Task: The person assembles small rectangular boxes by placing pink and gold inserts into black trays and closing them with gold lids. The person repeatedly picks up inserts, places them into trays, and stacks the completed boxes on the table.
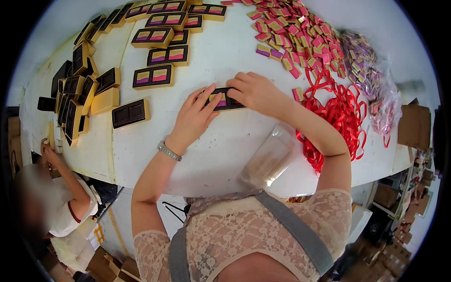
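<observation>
A small black and gold gift box (pixel 231 105) lies on the white table in front of me, partly covered by my fingers. My left hand (pixel 193 115) grips its left end, the fingertips beside a purple and gold chocolate piece (pixel 221 99) in the left compartment. Over the right compartment, my right hand (pixel 256 93) is closed with its fingertips pointing down into the box. Whatever those fingers hold or press is hidden beneath them.
Filled boxes (pixel 153 76) stand in stacks at the far left-centre, unfilled boxes (pixel 130 113) further left. Pink and gold pieces (pixel 300 35) are heaped at the far right. Red ribbon (pixel 333 117) and a clear plastic container (pixel 270 157) lie near my right arm. Another person (pixel 70 197) is at left.
</observation>
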A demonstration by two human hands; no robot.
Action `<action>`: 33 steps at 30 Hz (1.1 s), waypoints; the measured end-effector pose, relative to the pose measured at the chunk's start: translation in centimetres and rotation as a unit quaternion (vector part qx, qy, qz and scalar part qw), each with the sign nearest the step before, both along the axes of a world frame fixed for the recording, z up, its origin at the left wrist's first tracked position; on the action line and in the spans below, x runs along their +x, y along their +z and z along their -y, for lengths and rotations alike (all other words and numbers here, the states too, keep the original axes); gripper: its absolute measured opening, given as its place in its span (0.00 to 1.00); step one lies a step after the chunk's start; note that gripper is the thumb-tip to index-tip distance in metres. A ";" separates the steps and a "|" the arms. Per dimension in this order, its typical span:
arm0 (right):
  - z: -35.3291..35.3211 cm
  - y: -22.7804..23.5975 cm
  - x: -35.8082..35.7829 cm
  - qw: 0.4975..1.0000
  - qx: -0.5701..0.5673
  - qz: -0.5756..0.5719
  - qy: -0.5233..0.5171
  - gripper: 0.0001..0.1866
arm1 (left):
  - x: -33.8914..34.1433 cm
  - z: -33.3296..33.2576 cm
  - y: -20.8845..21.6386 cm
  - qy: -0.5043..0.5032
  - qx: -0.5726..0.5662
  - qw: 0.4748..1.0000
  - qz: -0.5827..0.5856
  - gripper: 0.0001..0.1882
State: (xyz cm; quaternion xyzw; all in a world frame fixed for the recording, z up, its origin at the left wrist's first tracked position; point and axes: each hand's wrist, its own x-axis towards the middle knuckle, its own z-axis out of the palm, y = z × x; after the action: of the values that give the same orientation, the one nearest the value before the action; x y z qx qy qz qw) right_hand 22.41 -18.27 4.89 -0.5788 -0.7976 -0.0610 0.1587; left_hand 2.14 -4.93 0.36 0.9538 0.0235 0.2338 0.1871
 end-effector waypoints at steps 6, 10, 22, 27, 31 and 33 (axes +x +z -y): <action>1.4 -0.7 -2.7 0.966 0.034 -0.154 -0.207 0.10 | -0.1 0.2 0.2 0.013 0.010 1.000 0.000 0.27; 1.9 -2.6 -2.8 0.958 0.058 -0.176 -0.221 0.13 | -0.3 0.1 -0.1 0.014 0.020 1.000 0.002 0.26; 3.0 -2.0 -1.1 0.994 0.011 -0.094 -0.050 0.21 | -0.3 0.0 -0.1 0.010 0.002 1.000 0.006 0.27; 4.8 -2.8 -2.2 1.000 0.005 -0.003 -0.023 0.22 | -1.0 0.0 0.4 0.007 0.002 0.999 -0.038 0.27; 4.7 -4.1 -1.7 0.997 0.023 0.065 0.036 0.24 | -4.3 -2.5 4.6 0.063 0.009 0.996 -0.061 0.34; 3.2 -3.3 -1.2 0.998 -0.008 -0.054 -0.038 0.23 | -9.9 -7.2 4.0 0.217 0.027 0.974 -0.059 0.44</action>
State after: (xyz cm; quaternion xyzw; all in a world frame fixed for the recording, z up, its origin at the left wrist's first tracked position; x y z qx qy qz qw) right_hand 21.23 -21.52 1.61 -0.6120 -0.7661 -0.0294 0.1941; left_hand -7.76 2.24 4.40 0.9425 0.2351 0.2132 0.1047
